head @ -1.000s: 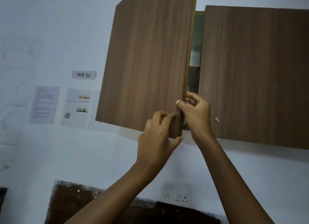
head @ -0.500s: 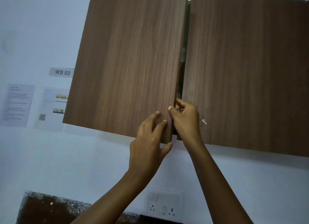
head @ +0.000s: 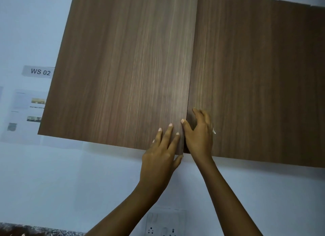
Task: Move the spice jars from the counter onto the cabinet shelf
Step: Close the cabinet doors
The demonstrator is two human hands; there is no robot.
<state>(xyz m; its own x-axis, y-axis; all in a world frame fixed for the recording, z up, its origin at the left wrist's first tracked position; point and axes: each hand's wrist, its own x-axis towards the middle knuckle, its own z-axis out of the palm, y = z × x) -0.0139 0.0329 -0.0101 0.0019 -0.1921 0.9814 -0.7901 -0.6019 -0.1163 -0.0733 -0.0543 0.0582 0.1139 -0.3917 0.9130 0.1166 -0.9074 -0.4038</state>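
Note:
A brown wood-grain wall cabinet fills the upper view. Its left door (head: 123, 74) and right door (head: 255, 81) meet at a thin dark seam. My left hand (head: 161, 153) lies flat on the left door's lower right corner, fingers spread, thumb under the door's bottom edge. My right hand (head: 199, 133) rests on the right door beside the seam, fingers loosely spread, holding nothing. The shelf inside is hidden behind the doors. No spice jars are in view.
A white wall surrounds the cabinet. A "WS 02" label (head: 40, 71) and printed sheets (head: 26, 109) hang at the left. A white socket plate (head: 164, 223) sits below my arms. A speckled dark counter edge (head: 35, 231) shows at the bottom left.
The left door has swung from partly open to flush with the right door. My right hand's fingers have left the door edge and now rest on the right door's face.

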